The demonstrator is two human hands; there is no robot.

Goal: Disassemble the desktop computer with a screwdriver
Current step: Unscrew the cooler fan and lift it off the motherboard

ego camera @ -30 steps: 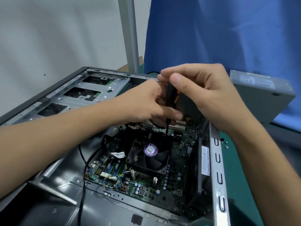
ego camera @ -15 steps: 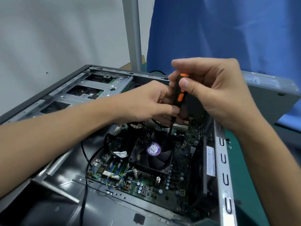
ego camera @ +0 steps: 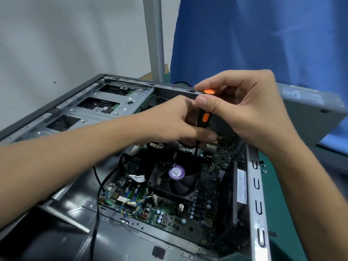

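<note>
Screwdriver [ego camera: 204,119]: upright, with its shaft pointing down at the far edge of the fan [ego camera: 176,178].
Right hand [ego camera: 244,110]: fingers pinch the handle's top.
Left hand [ego camera: 175,121]: fingers curl round the handle's lower end.
Computer case [ego camera: 254,194]: open, on the green desk [ego camera: 280,200].

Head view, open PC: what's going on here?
A person works inside the open computer case. The right hand pinches the top of a black-and-orange screwdriver; the left hand holds it lower down. The shaft points down at the far corner of the cooler fan, which is still in place.
</note>
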